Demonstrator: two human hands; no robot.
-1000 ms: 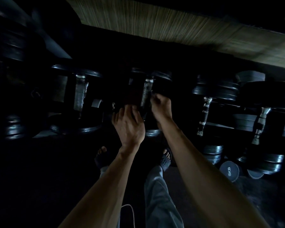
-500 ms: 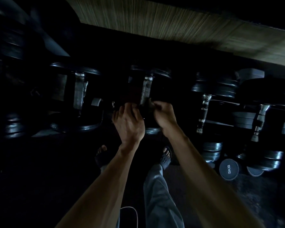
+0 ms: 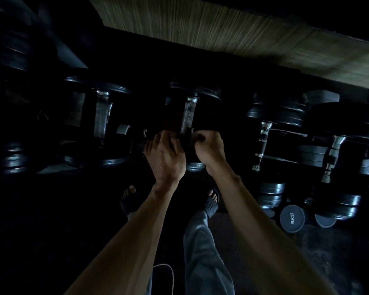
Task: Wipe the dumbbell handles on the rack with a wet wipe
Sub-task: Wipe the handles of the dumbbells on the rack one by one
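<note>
Dumbbells lie in a row on a dark rack, their metal handles catching a little light. The middle dumbbell handle [image 3: 188, 116] runs up from just above my hands. My left hand [image 3: 166, 156] curls its fingers round a dark packet [image 3: 186, 145] at the handle's lower end. My right hand [image 3: 210, 146] is a fist beside it, pinching a small pale bit of wet wipe [image 3: 192, 133] at the packet's top edge. Most of the wipe is hidden in the dark.
Another dumbbell handle [image 3: 101, 116] lies to the left, and two more [image 3: 263, 143] [image 3: 332, 156] to the right. A 5KG dumbbell [image 3: 291, 218] and stacked plates stand on the floor at lower right. My sandalled feet [image 3: 211, 202] are below the rack.
My right hand has slid down from the upper part of the middle handle to its lower end, meeting the left hand at the dark packet. The left hand's fingers have curled.
</note>
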